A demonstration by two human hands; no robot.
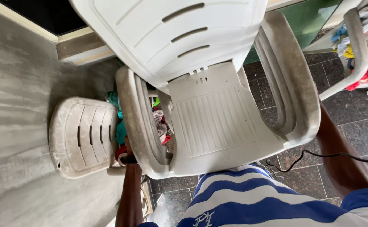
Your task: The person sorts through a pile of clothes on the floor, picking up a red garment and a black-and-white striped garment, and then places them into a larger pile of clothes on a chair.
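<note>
A stack of dirty white plastic armchairs [217, 122] fills the middle of the head view, tipped toward me, seat and slotted back facing up. My left hand [126, 154] is shut around the lower edge of the stack's left armrest [137, 117]. My right forearm [337, 155] reaches up behind the right armrest [293, 84], which hides the hand. My blue and white striped shirt [242, 201] shows at the bottom.
Another grimy white plastic chair [83, 134] stands at the left against a grey wall [15, 105], with mixed clothes [160, 126] on it. At the top right a third chair [358, 50] holds colourful clothes. A black cable [318, 155] crosses the dark tiled floor [360, 109].
</note>
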